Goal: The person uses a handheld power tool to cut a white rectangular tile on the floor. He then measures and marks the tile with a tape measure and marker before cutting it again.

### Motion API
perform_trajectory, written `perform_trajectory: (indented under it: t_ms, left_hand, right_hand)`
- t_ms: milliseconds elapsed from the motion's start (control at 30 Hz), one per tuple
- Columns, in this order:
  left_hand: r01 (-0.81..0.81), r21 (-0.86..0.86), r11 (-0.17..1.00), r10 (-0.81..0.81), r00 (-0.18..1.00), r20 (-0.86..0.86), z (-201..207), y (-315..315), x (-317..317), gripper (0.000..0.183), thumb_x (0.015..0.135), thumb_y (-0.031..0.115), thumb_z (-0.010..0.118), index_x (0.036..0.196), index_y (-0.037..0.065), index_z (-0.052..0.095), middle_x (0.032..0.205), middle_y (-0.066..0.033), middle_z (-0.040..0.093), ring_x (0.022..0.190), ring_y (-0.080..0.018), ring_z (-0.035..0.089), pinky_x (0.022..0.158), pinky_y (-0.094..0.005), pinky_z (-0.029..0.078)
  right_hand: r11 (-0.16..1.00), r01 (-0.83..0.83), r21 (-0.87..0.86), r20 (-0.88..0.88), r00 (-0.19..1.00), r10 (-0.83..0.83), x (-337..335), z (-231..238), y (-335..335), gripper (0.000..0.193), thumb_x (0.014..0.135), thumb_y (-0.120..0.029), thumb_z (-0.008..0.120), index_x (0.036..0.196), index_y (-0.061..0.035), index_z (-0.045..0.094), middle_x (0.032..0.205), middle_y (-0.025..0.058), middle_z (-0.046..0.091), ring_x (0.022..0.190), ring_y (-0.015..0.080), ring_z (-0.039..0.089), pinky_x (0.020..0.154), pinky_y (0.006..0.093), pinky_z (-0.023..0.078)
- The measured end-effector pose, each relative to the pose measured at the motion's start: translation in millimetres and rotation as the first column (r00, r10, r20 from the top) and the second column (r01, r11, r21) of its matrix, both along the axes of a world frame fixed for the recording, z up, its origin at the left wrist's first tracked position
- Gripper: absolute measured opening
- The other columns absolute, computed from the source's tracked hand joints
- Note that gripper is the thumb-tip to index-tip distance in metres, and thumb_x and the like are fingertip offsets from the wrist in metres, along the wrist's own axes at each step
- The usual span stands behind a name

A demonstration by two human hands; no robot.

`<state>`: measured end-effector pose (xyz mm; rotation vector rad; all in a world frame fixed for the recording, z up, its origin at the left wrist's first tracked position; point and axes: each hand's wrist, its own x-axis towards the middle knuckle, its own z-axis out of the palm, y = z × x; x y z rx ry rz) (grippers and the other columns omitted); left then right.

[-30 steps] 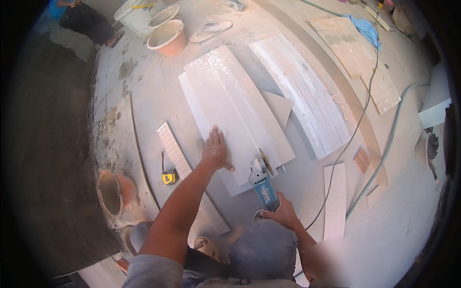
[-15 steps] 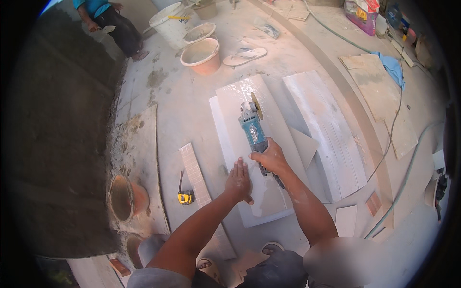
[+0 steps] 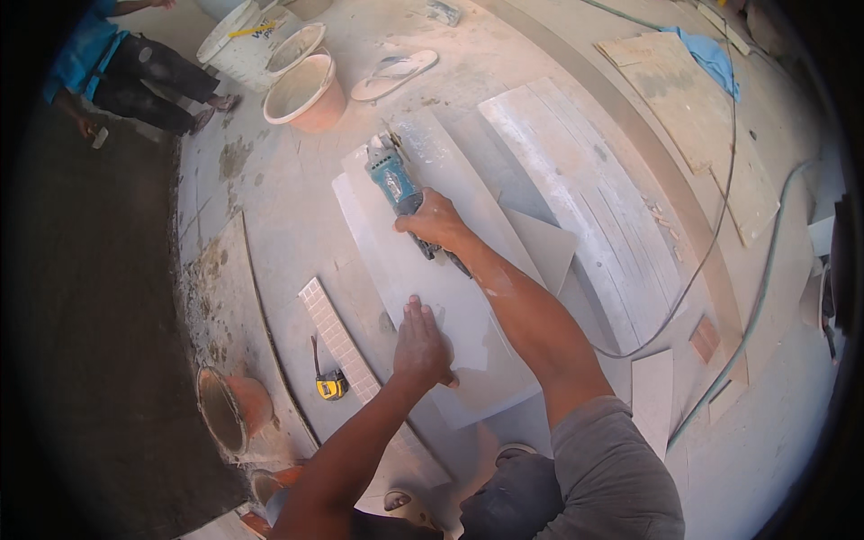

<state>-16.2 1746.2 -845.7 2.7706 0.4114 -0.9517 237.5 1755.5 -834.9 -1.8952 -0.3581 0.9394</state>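
My right hand [image 3: 436, 220] is wrapped round the rear body of a teal and black angle grinder [image 3: 391, 175]. Its head and disc are over the far left end of a pale, wet-looking tile slab [image 3: 490, 297]; whether the disc touches the slab cannot be made out. Nearer to me, my left hand [image 3: 421, 349] lies flat on the same slab, fingers stretched and thumb apart, holding nothing. To its left on the floor are a narrow strip of small tiles [image 3: 337, 335] and a yellow and black tape measure [image 3: 331, 385].
Grey boards [image 3: 576, 198] lie right of the slab, with a loose cable [image 3: 711, 261] and green hose [image 3: 765, 279] beyond. Buckets [image 3: 306, 94] and a flip-flop [image 3: 393, 76] are at the far left. Another person [image 3: 144, 72] stands there holding a small tool. An orange bucket [image 3: 247, 402] lies at the left.
My right hand has carried the grinder forward and left, toward the slab's far end. My left hand stays flat on the slab. The whole view has shifted, and the other person has changed posture.
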Motion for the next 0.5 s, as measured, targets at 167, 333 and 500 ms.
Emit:
perform_trajectory:
  t_ms: [167,333,500]
  left_hand:
    - [-0.015,-0.049,0.999,0.013,0.999,-0.052,14.6,0.9,1.9,0.164,0.051,0.049,0.104,0.160,-0.019,0.003,0.170,-0.0402,0.000,0.161,-0.0502,0.010,0.132,-0.0474,0.019]
    - [-0.008,-0.051,0.999,0.008,1.000,-0.012,17.0,4.3,2.0,0.167,0.048,0.051,0.104,0.161,-0.018,0.002,0.171,-0.0392,0.001,0.162,-0.0480,0.009,0.132,-0.0470,0.018]
    - [-0.031,-0.114,0.993,0.031,1.000,-0.003,2.8,10.0,-2.5,0.165,0.051,0.053,0.103,0.162,-0.015,0.002,0.172,-0.0364,-0.001,0.163,-0.0452,0.006,0.132,-0.0461,0.018]
  right_hand:
    - [0.998,-0.020,0.054,0.037,0.999,0.018,-36.4,26.9,-40.7,0.077,0.067,-0.030,0.086,0.125,0.0128,0.060,0.111,0.0305,0.072,0.105,0.0406,0.072,0.093,0.0416,0.056]
    - [0.997,-0.068,0.049,0.002,0.998,0.068,-51.8,94.6,-91.6,0.075,0.067,-0.031,0.087,0.121,0.0153,0.061,0.106,0.0300,0.072,0.100,0.0389,0.073,0.087,0.0406,0.057]
    - [0.979,-0.187,-0.085,-0.093,0.980,0.179,-41.7,192.7,-130.0,0.064,0.067,-0.029,0.088,0.110,0.0150,0.068,0.098,0.0241,0.072,0.083,0.0303,0.072,0.071,0.0388,0.057]
